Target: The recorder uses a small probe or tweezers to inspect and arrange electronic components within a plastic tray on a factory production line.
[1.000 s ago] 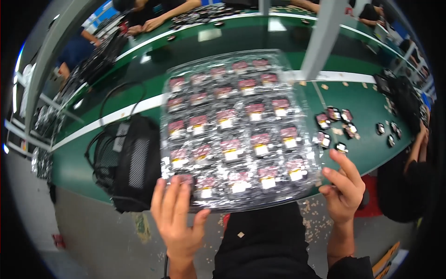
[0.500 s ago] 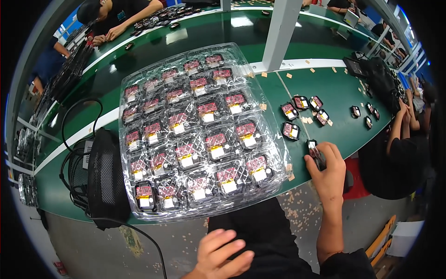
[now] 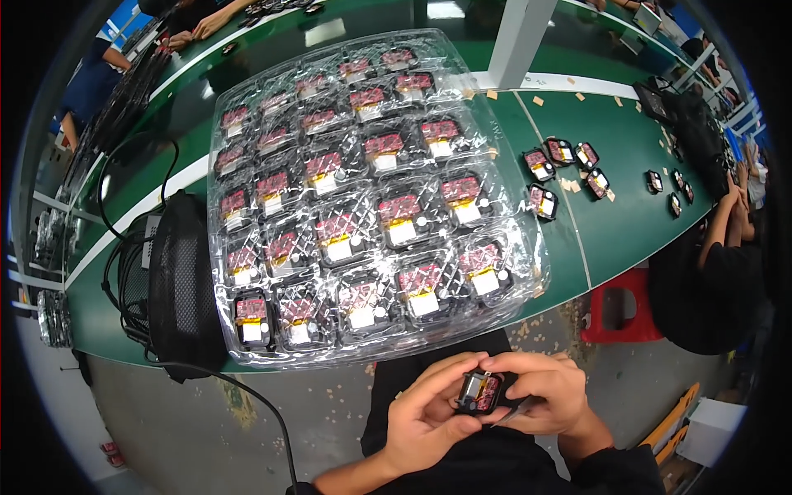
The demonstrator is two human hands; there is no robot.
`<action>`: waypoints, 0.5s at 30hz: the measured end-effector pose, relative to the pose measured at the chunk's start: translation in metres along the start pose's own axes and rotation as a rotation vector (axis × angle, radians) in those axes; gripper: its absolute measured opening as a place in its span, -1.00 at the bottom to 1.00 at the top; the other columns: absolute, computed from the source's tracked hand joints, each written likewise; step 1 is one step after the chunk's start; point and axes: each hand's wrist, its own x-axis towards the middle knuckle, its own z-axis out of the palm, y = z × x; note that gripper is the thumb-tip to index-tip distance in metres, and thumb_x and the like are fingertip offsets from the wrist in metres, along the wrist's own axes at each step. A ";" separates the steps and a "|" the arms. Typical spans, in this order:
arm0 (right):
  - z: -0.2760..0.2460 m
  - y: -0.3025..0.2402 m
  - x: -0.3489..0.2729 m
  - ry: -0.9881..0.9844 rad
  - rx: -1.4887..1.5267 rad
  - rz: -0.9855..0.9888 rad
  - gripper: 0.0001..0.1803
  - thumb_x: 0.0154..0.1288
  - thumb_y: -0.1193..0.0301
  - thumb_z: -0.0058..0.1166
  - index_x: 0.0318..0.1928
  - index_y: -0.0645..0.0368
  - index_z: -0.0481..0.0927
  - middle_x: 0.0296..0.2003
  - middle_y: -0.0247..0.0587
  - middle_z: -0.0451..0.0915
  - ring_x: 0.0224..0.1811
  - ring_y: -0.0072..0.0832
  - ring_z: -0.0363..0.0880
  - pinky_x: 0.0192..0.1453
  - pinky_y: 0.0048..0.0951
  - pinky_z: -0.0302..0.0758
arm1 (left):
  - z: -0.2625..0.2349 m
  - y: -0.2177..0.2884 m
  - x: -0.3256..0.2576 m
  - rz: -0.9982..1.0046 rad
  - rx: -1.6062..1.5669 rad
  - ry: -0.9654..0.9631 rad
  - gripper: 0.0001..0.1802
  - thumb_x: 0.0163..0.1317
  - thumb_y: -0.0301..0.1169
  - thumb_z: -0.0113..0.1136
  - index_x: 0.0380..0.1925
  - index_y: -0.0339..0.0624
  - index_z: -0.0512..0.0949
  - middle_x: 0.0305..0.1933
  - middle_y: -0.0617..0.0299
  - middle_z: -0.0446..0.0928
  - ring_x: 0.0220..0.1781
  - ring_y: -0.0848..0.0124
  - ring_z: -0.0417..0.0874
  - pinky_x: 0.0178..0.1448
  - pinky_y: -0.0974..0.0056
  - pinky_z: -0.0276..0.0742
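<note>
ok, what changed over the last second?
Both hands left the clear tray. The right hand reached to the loose modules on the green bench, took one, and came back toward the lap. The left hand joined it, so both now hold one small module between them. The tray of modules, the black mesh bag and the remaining loose modules stayed on the bench.

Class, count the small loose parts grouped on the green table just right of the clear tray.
5 parts: three in a back row, two nearer the edge. More lie farther right, some perhaps hidden.
</note>
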 end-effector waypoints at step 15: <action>0.012 -0.001 0.015 -0.007 -0.356 -0.115 -0.68 0.02 0.46 0.45 -0.19 0.14 0.64 -0.34 -0.32 0.61 -0.58 -0.50 0.56 -0.58 -0.50 0.42 | -0.012 -0.003 -0.008 0.030 -0.095 0.243 -0.30 0.10 -0.29 0.54 0.13 -0.31 0.35 0.16 -0.15 0.46 0.22 -0.08 0.59 0.33 -0.09 0.55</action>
